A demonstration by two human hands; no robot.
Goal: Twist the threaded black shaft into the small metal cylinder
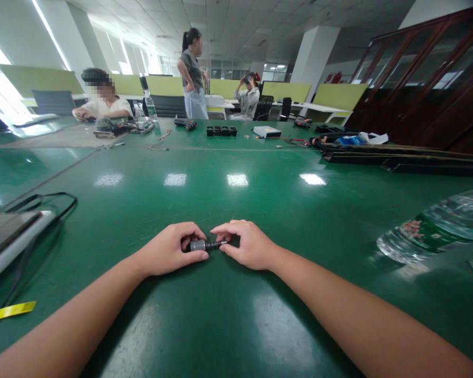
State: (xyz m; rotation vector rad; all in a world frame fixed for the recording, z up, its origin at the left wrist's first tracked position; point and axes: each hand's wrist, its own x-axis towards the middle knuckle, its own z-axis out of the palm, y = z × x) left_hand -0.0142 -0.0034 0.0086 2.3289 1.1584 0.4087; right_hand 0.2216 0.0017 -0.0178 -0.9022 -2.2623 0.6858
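A small grey metal cylinder with a dark, spring-like shaft (199, 245) lies sideways, low over the green table. My left hand (173, 249) curls round its thick grey end, thumb in front and fingers behind. The shaft points right and ends in a thin, pale tip. My right hand (246, 244) has its thumb and curled fingers at that tip, with the index finger arched above the shaft. Part of the cylinder is hidden by my left fingers.
The green table (153, 194) carries a water bottle (437, 228) on its side at right. At left lie a phone-like device (11, 236) and a black cable (19, 268) with a yellow tag. Black bars (398, 157) and tools lie farther back. Several people are beyond.
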